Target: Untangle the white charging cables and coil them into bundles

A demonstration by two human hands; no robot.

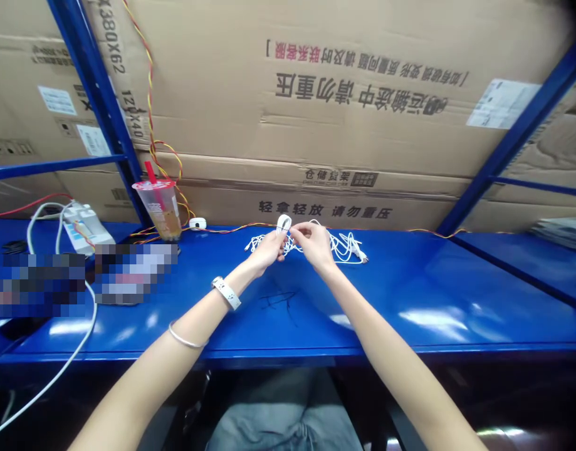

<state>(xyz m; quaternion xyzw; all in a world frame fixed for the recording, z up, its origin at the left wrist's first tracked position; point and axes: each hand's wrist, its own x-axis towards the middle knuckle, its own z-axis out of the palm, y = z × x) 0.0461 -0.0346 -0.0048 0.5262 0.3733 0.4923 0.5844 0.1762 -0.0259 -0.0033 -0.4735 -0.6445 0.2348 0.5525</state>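
My left hand (267, 250) is closed around a coiled white cable (284, 222), whose looped end sticks up above the fingers. Right beside it, my right hand (316, 245) has thumb and forefinger pinched at the coil, where a thin dark tie shows in part. The fingertips hide most of that tie. Loose white cables (348, 248) lie tangled on the blue shelf (391, 282) behind and to the right of the hands. Several thin black ties (279, 300) are scattered on the surface closer to me.
A lidded drink cup (162, 210) with a red straw stands at the back left. Near it are a white power strip (88, 228), a small white case (197, 223) and a blurred-out item (136, 274). Large cardboard boxes (316, 138) form the back, between blue posts (513, 134).
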